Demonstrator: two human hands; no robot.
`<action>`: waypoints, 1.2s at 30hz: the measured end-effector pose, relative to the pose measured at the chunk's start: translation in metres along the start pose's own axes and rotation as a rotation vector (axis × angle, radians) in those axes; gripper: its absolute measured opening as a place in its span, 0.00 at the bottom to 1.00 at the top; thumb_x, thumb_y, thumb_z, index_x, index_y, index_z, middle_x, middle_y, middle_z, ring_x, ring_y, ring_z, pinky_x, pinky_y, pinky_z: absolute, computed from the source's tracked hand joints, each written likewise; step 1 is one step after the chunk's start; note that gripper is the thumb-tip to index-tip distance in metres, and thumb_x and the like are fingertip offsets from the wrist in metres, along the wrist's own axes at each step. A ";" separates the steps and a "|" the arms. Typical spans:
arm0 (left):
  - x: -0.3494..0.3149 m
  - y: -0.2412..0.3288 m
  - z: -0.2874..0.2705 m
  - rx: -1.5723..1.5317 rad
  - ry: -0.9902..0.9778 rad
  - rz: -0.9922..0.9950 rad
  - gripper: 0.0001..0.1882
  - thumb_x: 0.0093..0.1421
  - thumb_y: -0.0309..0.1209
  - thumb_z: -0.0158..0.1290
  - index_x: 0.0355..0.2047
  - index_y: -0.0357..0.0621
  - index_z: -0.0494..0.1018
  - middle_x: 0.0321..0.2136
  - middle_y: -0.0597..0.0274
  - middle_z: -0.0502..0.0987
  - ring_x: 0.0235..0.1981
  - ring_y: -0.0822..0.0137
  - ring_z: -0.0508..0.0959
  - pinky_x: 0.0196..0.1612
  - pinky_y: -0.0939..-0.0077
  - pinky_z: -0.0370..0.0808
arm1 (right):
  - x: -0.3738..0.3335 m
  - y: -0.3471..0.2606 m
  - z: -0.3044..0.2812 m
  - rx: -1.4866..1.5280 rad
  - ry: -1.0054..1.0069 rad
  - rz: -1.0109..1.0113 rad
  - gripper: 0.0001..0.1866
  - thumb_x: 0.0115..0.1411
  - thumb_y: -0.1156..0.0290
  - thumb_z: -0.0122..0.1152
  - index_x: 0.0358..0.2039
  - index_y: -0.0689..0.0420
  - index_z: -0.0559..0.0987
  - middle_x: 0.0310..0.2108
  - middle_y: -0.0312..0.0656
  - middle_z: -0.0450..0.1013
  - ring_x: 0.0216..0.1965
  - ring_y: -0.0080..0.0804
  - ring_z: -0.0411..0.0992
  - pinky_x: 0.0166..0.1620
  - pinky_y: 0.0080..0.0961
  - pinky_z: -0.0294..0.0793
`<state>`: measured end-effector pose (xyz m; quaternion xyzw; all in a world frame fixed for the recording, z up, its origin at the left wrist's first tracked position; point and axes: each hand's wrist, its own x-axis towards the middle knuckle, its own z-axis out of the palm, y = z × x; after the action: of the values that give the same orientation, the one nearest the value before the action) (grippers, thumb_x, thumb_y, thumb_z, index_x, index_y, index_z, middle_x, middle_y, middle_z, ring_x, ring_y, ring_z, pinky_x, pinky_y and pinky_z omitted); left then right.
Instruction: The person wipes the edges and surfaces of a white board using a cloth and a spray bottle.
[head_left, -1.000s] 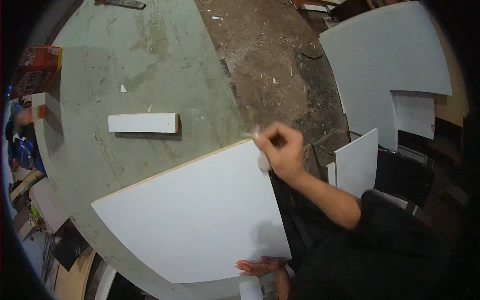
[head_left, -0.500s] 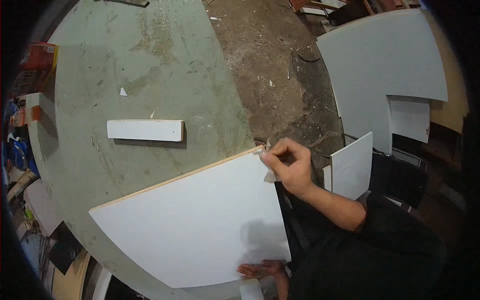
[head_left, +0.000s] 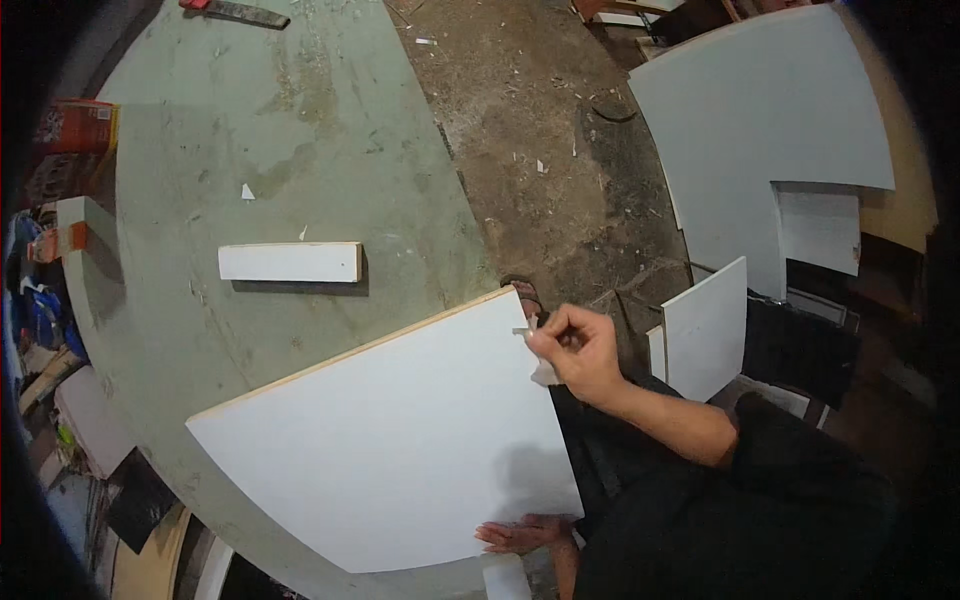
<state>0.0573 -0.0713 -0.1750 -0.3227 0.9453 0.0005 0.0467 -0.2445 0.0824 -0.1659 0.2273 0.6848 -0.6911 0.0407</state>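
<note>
- On the green worktable, the big white panel lies in front of me, its far corner at about one o'clock, a small white strip beyond it at eleven.
- My right hand is closed in a pinch at that corner, gripping a thin pale sliver, apparently edge tape or film.
- I judge a slow, low pull along the edge would keep it from tearing.
- My left hand, at six o'clock, lies open and flat, fingers spread on the panel's near edge, steadying it.
</note>
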 end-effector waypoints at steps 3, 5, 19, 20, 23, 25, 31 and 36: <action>-0.007 -0.002 0.000 0.001 0.015 -0.001 0.37 0.70 0.54 0.27 0.65 0.34 0.57 0.65 0.43 0.59 0.68 0.45 0.57 0.69 0.39 0.39 | 0.040 -0.014 0.006 -0.122 0.038 -0.093 0.12 0.59 0.72 0.65 0.21 0.58 0.74 0.19 0.32 0.70 0.22 0.13 0.64 0.26 0.16 0.65; -0.010 -0.008 -0.002 0.003 0.030 -0.002 0.37 0.70 0.54 0.27 0.65 0.34 0.57 0.65 0.43 0.60 0.68 0.45 0.57 0.69 0.39 0.39 | 0.037 -0.018 0.013 -0.038 0.014 -0.013 0.12 0.59 0.71 0.66 0.21 0.58 0.73 0.19 0.33 0.70 0.23 0.14 0.65 0.27 0.18 0.66; -0.018 -0.009 -0.010 -0.022 0.009 0.009 0.34 0.71 0.49 0.29 0.66 0.33 0.53 0.66 0.40 0.54 0.69 0.44 0.51 0.69 0.36 0.35 | 0.004 -0.011 0.000 -0.074 -0.051 -0.043 0.09 0.56 0.72 0.67 0.27 0.59 0.74 0.23 0.32 0.71 0.26 0.15 0.68 0.30 0.17 0.68; -0.016 -0.005 -0.012 -0.019 0.019 0.016 0.34 0.71 0.49 0.29 0.66 0.34 0.53 0.66 0.40 0.54 0.69 0.44 0.51 0.69 0.35 0.35 | 0.002 -0.011 0.000 0.010 -0.030 0.003 0.10 0.56 0.71 0.68 0.28 0.59 0.74 0.24 0.32 0.71 0.26 0.15 0.68 0.30 0.17 0.68; -0.012 0.007 -0.025 -0.026 -0.010 0.033 0.33 0.71 0.48 0.30 0.66 0.34 0.53 0.66 0.40 0.55 0.69 0.43 0.52 0.68 0.35 0.36 | 0.031 -0.016 0.005 -0.108 0.011 -0.069 0.09 0.56 0.73 0.68 0.27 0.59 0.74 0.23 0.33 0.70 0.25 0.15 0.66 0.28 0.18 0.68; -0.014 0.004 -0.018 -0.012 -0.009 0.046 0.33 0.71 0.47 0.30 0.67 0.34 0.52 0.66 0.40 0.54 0.69 0.42 0.51 0.68 0.35 0.36 | 0.039 -0.030 0.007 -0.171 -0.043 -0.148 0.09 0.55 0.76 0.67 0.24 0.60 0.74 0.22 0.34 0.70 0.23 0.17 0.65 0.26 0.19 0.66; -0.024 0.001 -0.021 -0.040 -0.073 -0.029 0.33 0.71 0.46 0.31 0.67 0.35 0.50 0.67 0.41 0.51 0.70 0.45 0.47 0.69 0.35 0.34 | 0.040 -0.042 0.008 -0.490 -0.200 -0.583 0.06 0.54 0.77 0.67 0.25 0.61 0.77 0.23 0.38 0.70 0.21 0.25 0.67 0.24 0.24 0.67; -0.027 0.006 -0.039 -0.087 -0.140 -0.014 0.33 0.70 0.45 0.34 0.67 0.35 0.51 0.68 0.43 0.50 0.70 0.44 0.47 0.67 0.30 0.33 | 0.050 -0.051 0.006 -0.792 -0.326 -0.816 0.06 0.52 0.69 0.71 0.26 0.52 0.80 0.25 0.35 0.71 0.30 0.28 0.63 0.37 0.29 0.57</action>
<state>0.0711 -0.0512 -0.1337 -0.3303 0.9365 0.0640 0.0985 -0.3089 0.0924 -0.1375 -0.1963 0.9077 -0.3685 -0.0420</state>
